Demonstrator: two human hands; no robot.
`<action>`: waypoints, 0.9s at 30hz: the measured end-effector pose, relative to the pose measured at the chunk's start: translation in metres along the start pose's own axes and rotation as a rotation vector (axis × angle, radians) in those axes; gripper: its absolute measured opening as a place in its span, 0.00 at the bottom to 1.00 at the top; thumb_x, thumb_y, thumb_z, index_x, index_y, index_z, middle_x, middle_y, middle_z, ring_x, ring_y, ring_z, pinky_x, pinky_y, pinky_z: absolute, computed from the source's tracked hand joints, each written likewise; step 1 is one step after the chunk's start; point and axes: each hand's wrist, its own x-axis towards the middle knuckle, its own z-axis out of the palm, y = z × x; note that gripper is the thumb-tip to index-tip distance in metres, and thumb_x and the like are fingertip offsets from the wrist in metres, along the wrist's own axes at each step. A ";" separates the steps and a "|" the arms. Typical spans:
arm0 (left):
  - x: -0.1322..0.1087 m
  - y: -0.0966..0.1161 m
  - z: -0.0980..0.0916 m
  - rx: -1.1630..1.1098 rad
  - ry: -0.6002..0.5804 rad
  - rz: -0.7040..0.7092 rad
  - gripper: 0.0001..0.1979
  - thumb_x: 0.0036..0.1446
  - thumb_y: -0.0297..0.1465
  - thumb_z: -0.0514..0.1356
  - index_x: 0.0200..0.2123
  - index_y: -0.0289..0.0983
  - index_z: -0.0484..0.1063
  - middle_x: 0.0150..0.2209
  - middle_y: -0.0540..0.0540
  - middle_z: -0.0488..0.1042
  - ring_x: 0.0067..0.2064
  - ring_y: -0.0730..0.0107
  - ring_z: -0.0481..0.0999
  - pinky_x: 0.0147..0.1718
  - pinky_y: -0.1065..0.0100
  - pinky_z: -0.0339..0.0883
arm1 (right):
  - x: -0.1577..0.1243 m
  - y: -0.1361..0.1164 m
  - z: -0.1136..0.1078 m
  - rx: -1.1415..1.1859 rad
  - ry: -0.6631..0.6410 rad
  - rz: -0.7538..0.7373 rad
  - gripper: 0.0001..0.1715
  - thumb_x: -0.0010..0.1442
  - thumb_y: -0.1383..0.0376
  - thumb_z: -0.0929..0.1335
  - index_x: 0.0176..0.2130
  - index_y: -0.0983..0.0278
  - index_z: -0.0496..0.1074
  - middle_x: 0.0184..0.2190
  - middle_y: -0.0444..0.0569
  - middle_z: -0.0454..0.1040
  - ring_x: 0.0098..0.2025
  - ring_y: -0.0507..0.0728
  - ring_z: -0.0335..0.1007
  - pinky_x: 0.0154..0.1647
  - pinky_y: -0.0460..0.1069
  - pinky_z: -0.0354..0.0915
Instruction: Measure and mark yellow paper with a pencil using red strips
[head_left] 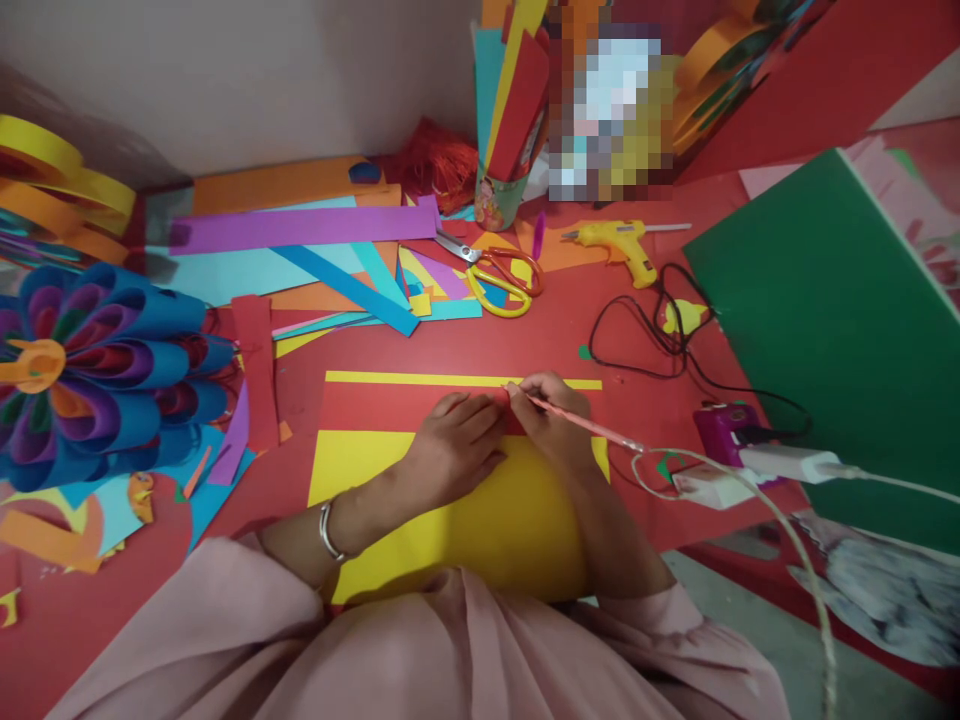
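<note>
My left hand (459,440) lies with its fingers stretched out across a red strip (375,406) and the edge of a yellow sheet (405,540) in front of me. In my right hand (551,415) is a slim pink pen-like stick (589,420), pinched near its tip. That tip is over the red strip, close to my left fingertips. A narrow yellow strip (412,379) runs along the strip's far side. At the stick's back end, a pale cord (787,515) meets or passes it; I cannot tell which.
Scissors (480,265) lie among coloured paper strips (300,228) at the back. A yellow glue gun (619,240) with black cord sits right of them. A green board (832,350) and plugs (720,480) are on the right, a paper flower (112,370) on the left.
</note>
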 end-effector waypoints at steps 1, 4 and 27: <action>0.000 0.000 0.000 0.000 -0.001 -0.001 0.14 0.69 0.33 0.58 0.52 0.35 0.78 0.56 0.40 0.80 0.60 0.52 0.76 0.59 0.50 0.66 | 0.000 0.000 0.000 0.001 -0.007 0.001 0.17 0.64 0.51 0.70 0.30 0.58 0.70 0.23 0.41 0.74 0.25 0.53 0.69 0.28 0.47 0.62; 0.000 0.000 0.001 -0.004 -0.008 -0.005 0.14 0.69 0.33 0.59 0.52 0.36 0.77 0.57 0.40 0.80 0.61 0.52 0.76 0.59 0.50 0.66 | 0.000 0.000 -0.001 0.006 -0.004 0.003 0.17 0.64 0.51 0.70 0.30 0.58 0.70 0.23 0.42 0.74 0.25 0.53 0.69 0.27 0.47 0.62; -0.004 -0.004 0.006 -0.067 -0.058 -0.029 0.19 0.65 0.34 0.61 0.58 0.36 0.75 0.60 0.38 0.76 0.63 0.51 0.74 0.65 0.47 0.65 | 0.003 -0.019 0.017 0.241 -0.037 0.035 0.14 0.60 0.54 0.71 0.29 0.59 0.70 0.22 0.40 0.70 0.25 0.52 0.66 0.27 0.47 0.63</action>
